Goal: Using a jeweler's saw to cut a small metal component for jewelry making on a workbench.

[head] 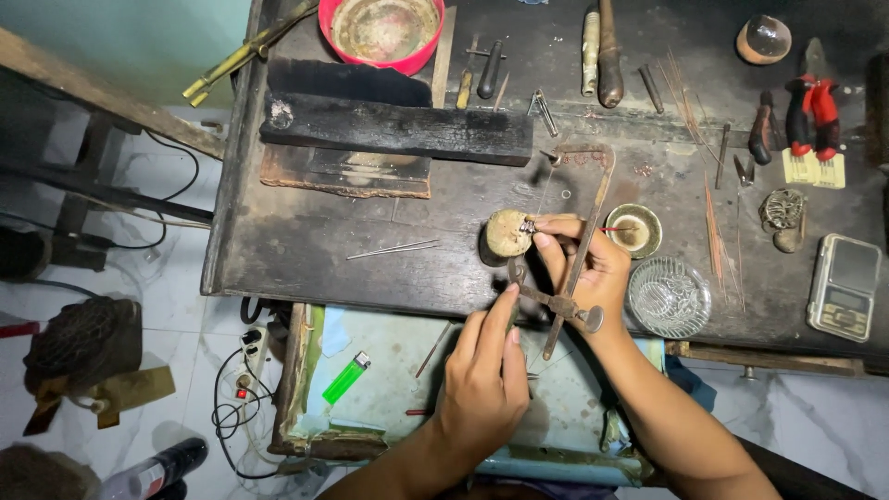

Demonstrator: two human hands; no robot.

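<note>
**Hands at a jeweller's bench, working a small piece on a round block**

Hands meet near the front edge of a dark wooden bench (306,231), seen from above. The right hand (593,268) grasps a jeweller's saw frame (579,250), its thin metal frame running up and away from the palm, fingertips pressed beside a small metal piece (528,225). That piece sits on top of a pale round block (507,233), just left of the right fingers. The left hand (486,375) lies lower, fingers closed around a slim metal tool (519,278) that points up toward the block; its grip is partly hidden.

Just right of the hands stands a small round dish (634,231) holding pale residue and a red-tipped stick. Below it is a cut-glass dish (669,296), contents unclear. At the bench's far edge, a red bowl (381,32) holds a stained lining.
</note>
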